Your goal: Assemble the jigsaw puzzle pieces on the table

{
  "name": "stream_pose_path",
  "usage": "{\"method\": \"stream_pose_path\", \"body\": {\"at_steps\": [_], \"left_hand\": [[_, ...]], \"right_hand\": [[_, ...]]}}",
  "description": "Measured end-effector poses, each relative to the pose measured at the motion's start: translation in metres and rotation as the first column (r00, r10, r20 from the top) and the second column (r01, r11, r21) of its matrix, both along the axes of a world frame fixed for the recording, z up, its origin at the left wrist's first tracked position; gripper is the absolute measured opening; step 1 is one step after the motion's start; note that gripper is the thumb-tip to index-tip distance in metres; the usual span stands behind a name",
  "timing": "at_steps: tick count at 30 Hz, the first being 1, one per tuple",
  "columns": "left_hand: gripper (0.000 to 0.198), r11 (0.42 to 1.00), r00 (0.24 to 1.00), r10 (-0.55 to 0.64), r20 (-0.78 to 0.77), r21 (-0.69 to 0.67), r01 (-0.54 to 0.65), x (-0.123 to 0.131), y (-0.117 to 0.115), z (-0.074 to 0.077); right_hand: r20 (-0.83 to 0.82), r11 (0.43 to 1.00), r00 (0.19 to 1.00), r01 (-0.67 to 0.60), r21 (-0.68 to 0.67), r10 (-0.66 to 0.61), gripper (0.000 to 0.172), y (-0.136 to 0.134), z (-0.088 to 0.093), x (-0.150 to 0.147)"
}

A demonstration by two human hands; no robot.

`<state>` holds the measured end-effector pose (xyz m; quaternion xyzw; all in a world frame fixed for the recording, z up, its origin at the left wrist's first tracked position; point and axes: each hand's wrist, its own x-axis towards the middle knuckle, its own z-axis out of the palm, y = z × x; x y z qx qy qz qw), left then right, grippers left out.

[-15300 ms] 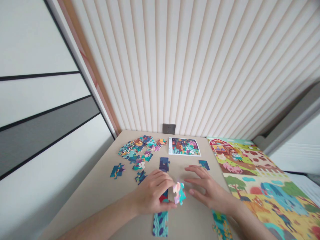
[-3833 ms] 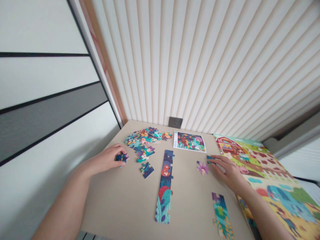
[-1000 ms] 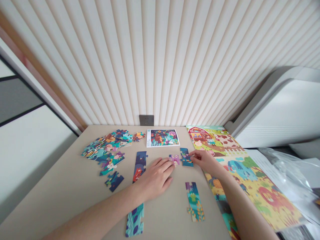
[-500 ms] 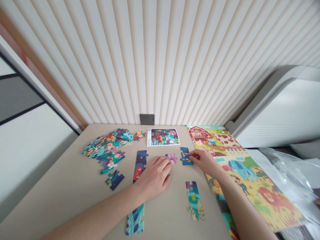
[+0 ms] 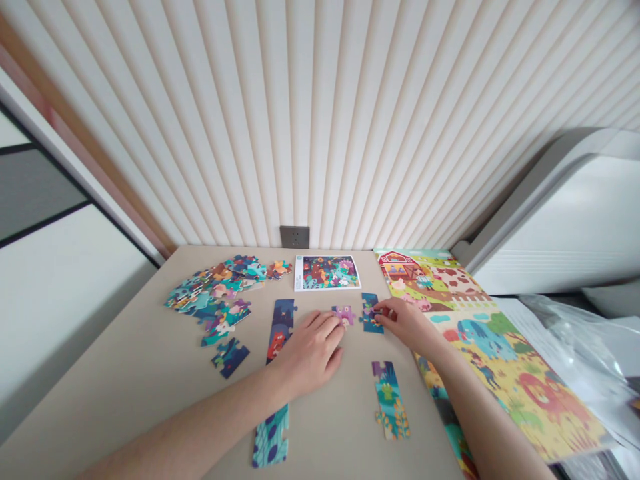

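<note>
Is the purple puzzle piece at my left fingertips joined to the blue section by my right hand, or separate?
Separate: a sliver of tabletop shows between the purple piece and the blue section.

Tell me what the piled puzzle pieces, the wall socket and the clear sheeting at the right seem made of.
Piled puzzle pieces: probably printed cardboard, matte; pale edges show on some. Wall socket: likely plastic, dark and smooth, though possibly metal. Clear sheeting: apparently thin plastic film, glossy, see-through with bright glints.
</note>
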<state>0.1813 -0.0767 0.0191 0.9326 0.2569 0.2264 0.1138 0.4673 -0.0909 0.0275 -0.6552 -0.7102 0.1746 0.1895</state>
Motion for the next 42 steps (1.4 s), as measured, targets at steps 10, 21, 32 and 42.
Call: {"method": "stream_pose_path", "body": {"at_steps": [10,21,32,42], "left_hand": [[0.032,0.999,0.999,0.02,-0.033,0.048,-0.018,0.0013,-0.0005,0.0003],[0.031,0.998,0.999,0.025,-0.039,0.054,-0.023,0.0017,-0.0011,0.0014],[0.031,0.998,0.999,0.028,-0.041,0.062,-0.025,0.0014,-0.0011,-0.0011],[0.028,0.998,0.998,0.028,-0.063,0.059,-0.025,0.001,-0.0007,-0.001]], "right_hand": [[0.027,1.0,0.999,-0.02,-0.003,0.02,0.025,-0.0002,0.0005,-0.0017],[0.088,0.997,0.993,-0.077,0.009,0.076,0.03,-0.0019,0.0042,-0.0065],[0.133,0.999,0.99,-0.045,-0.009,0.045,0.033,0.0011,-0.0026,-0.0019],[0.13,0.999,0.991,-0.035,-0.014,0.037,0.031,0.0009,-0.0021,-0.0012]]}}
